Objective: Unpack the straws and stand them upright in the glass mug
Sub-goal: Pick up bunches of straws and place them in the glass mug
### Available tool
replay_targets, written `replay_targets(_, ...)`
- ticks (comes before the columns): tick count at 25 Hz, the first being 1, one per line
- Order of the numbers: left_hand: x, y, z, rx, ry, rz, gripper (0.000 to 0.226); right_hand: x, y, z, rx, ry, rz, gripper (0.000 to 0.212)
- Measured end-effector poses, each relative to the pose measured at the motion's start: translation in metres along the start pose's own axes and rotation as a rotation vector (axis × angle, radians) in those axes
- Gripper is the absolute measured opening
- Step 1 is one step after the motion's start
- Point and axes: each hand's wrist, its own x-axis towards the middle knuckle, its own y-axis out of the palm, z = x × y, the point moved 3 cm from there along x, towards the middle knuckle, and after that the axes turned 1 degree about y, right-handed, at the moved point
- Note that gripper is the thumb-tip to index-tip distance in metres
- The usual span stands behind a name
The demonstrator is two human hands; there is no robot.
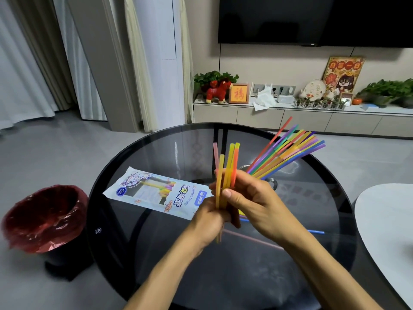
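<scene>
Evidently light, slick and bendable, the thin coloured plastic straws (225, 175) sit pinched mid-length by the left hand (206, 220) and right hand (252, 202), fingers curled around them, near the glass mug (273, 182).

A home living room. Wall-mounted television (312, 19) above a low cabinet (290, 118) crowded with potted plants (214, 78), a red toy horse (218, 91), a framed picture (238, 93) and festive decorations (343, 73). Long curtains (29, 59) at the left, grey tiled floor (67, 153), round glass table (178, 253), bin (44, 218) with a red liner beside it.
</scene>
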Motion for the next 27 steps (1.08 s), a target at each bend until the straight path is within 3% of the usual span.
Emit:
replay_targets(9,-0.009,0.009,0.006,0.159,-0.135,0.234,0.034,-0.004,-0.008,-0.017,-0.185,0.033,0.055,0.012)
replay_targets(11,-0.005,0.002,0.005,0.150,-0.140,0.160,0.027,-0.001,-0.014,-0.015,-0.078,0.056,-0.087,0.010)
replay_targets(14,0.000,-0.025,0.002,0.131,-0.068,-0.141,0.023,0.008,-0.059,-0.012,0.198,0.092,-0.555,0.011)
replay_targets(16,-0.003,-0.039,0.000,0.328,0.010,-0.274,0.023,0.011,-0.099,-0.010,0.306,0.038,-0.849,0.008)
replay_targets(18,-0.004,-0.039,0.008,0.652,0.073,-0.257,0.027,0.014,-0.121,-0.013,0.329,0.002,-1.010,0.013)
replay_targets(22,-0.003,-0.027,0.035,0.958,-0.039,-0.036,0.039,0.024,-0.112,-0.046,0.124,0.111,-1.066,0.016)
replay_targets(27,-0.002,-0.031,0.033,0.976,-0.032,-0.023,0.037,0.039,-0.103,-0.063,0.016,0.262,-0.966,0.024)
